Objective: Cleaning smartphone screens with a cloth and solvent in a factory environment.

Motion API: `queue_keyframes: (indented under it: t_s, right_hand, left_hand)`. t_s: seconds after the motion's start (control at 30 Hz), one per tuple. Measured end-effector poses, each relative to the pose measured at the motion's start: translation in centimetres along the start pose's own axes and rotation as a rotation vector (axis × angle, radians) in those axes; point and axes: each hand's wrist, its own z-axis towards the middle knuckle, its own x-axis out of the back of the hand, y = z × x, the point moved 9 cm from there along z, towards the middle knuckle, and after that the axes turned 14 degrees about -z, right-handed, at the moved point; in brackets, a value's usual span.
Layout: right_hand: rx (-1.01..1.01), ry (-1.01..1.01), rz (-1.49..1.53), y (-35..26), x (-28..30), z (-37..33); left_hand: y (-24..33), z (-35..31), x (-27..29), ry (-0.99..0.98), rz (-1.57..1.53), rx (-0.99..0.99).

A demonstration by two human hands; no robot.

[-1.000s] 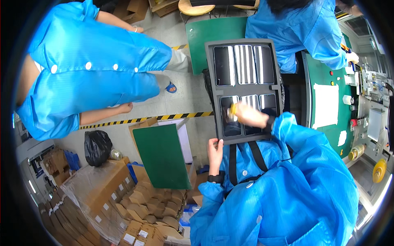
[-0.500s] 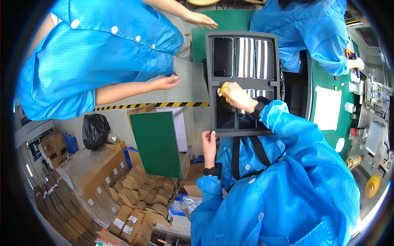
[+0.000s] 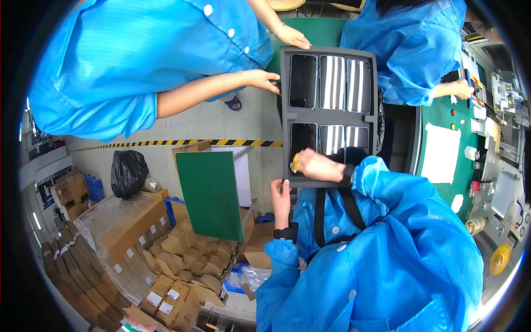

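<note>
A dark grey foam tray [image 3: 327, 117] holds several glossy black phones in two rows, such as the far-left phone [image 3: 303, 82]. My left hand [image 3: 281, 197] grips the tray's near left corner, thumb over the rim. My right hand [image 3: 321, 166] is closed round a small yellow object [image 3: 296, 162], whose kind I cannot make out. It is over the near-left phone [image 3: 304, 137], partly covering that phone and the one beside it. Across from me, a co-worker's hand [image 3: 262, 80] reaches the tray's left edge, and that person's other hand [image 3: 293, 37] is at its far left corner.
To the right, a green workbench [image 3: 434, 113] carries white sheets [image 3: 441, 152] and small bottles. Another co-worker in a blue smock [image 3: 406, 44] works at it. At left stand a green board [image 3: 209, 193], a black bag [image 3: 129, 173] and cardboard boxes [image 3: 119, 229].
My right hand has moved down toward the near left of the tray with the yellow object. The left co-worker has leaned in, both hands reaching the tray. My left hand stays put.
</note>
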Motion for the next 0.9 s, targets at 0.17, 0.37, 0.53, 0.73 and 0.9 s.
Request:
queue_keyframes:
  t_s: [0.17, 0.37, 0.53, 0.73, 0.9]
  right_hand:
    - [-0.545, 0.330, -0.057, 12.4, 4.9, -0.3]
    - [-0.085, 0.145, 0.061, 2.6, 1.8, 0.2]
    - [-0.575, 0.229, -0.142, 13.6, 4.2, -1.6]
    - [-0.254, -0.055, -0.067, 6.1, -0.9, -0.1]
    - [-0.580, 0.247, -0.009, 14.6, 3.2, -2.8]
  left_hand:
    - [0.3, -0.4, 0.1, -0.010, 0.021, -0.014]
    - [0.3, 0.0, -0.4, -0.028, 0.005, 0.006]
    - [0.6, -0.1, -0.7, -0.036, 0.059, 0.012]
    - [0.2, 0.3, -1.2, -0.029, 0.057, 0.026]
    - [0.7, 0.2, -0.8, -0.018, 0.052, -0.034]
